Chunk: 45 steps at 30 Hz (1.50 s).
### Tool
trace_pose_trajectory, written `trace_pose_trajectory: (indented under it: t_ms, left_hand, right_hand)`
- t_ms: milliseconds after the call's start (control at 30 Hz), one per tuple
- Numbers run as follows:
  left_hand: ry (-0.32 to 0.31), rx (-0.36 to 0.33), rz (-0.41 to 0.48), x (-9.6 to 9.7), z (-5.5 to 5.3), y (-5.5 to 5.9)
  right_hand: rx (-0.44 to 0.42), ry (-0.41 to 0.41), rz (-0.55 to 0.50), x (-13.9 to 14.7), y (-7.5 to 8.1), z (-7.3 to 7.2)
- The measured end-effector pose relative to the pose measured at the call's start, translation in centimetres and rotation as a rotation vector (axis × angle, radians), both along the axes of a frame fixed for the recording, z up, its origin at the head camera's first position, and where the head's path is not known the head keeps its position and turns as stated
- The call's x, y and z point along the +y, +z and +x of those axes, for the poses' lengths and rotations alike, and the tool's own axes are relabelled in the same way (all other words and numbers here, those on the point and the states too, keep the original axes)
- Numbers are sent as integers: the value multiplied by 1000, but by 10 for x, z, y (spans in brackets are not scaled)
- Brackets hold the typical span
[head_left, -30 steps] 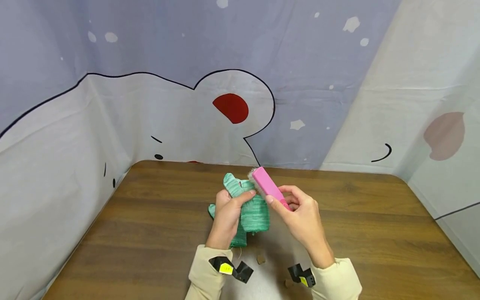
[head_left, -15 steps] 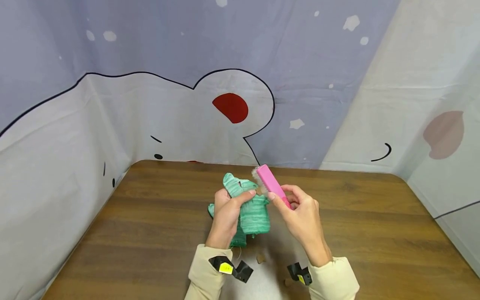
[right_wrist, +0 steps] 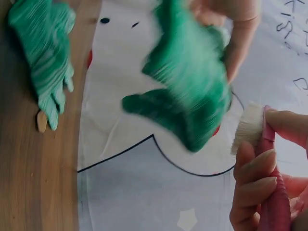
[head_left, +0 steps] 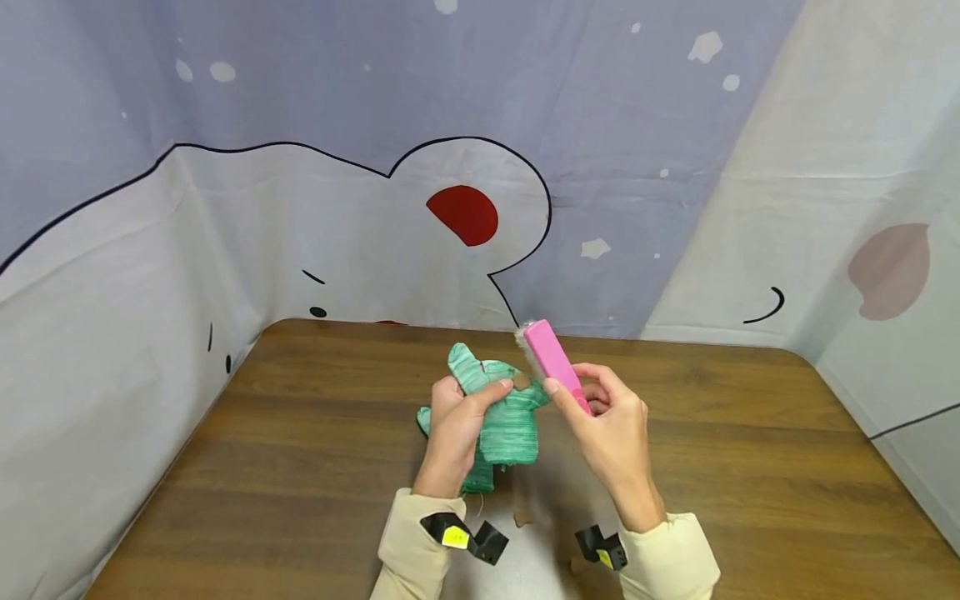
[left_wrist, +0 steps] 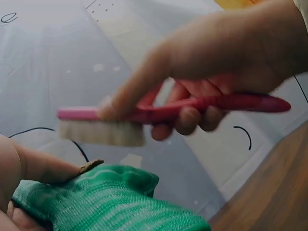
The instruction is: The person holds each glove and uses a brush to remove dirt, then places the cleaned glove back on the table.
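My left hand (head_left: 452,429) grips a green streaked knit glove (head_left: 510,433) above the table, thumb on top. A small brown scrap (head_left: 521,381) lies on the glove right by the thumb tip; the left wrist view shows the same scrap (left_wrist: 91,165) edge-on. My right hand (head_left: 617,437) holds a pink brush (head_left: 553,362) with pale bristles, its thumb along the back of the head. In the left wrist view the bristles (left_wrist: 103,133) hover above the glove, apart from it. Beneath the left hand, a second green glove (right_wrist: 43,53) lies on the table.
On the wooden table (head_left: 750,450), a brown scrap (head_left: 522,518) lies between the wrists, and another brown bit (head_left: 577,565) sits near the right sleeve. A printed cloth (head_left: 337,225) hangs behind and at the sides of the table.
The brush has shifted up and to the right, away from the held glove. The brown scrap by the left thumb has come into fuller view. My left hand stays almost still.
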<state>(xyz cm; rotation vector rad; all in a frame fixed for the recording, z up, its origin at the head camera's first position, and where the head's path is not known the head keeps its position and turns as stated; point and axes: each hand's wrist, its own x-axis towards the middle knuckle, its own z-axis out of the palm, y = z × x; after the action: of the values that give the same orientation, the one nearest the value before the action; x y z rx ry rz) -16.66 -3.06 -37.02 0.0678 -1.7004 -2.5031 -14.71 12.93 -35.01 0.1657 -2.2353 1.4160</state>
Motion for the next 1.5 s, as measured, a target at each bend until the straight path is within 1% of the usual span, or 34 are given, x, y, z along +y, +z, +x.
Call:
trace_pose_trajectory:
  t_ms: [67, 267, 400, 533, 800, 933, 1100, 1333, 1500]
  left_hand:
    - [0, 1, -12, 0, 0, 0]
    - [-8, -2, 1, 3, -2, -1]
    - [1, -2, 7, 4, -2, 0]
    - [10, -14, 28, 4, -3, 1]
    - [0, -14, 183, 4, -4, 2]
    - [-2, -17, 227, 4, -4, 3]
    - [-1, -6, 234, 3, -6, 1]
    - [-37, 2, 229, 0, -5, 2]
    - [-42, -8, 224, 0, -4, 1]
  right_hand:
    - [-17, 31, -22, -2, 1, 2]
    - [-69, 83, 0, -10, 3, 6]
    - [-76, 64, 30, -13, 1, 7]
    - [-57, 40, 75, -13, -1, 7]
    - [-37, 12, 111, -9, -2, 4]
    - [-38, -2, 123, -7, -2, 2]
    - [-57, -22, 134, -2, -3, -1]
    - [-84, -26, 156, 5, -1, -3]
    - [-65, -52, 215, 8, -2, -5]
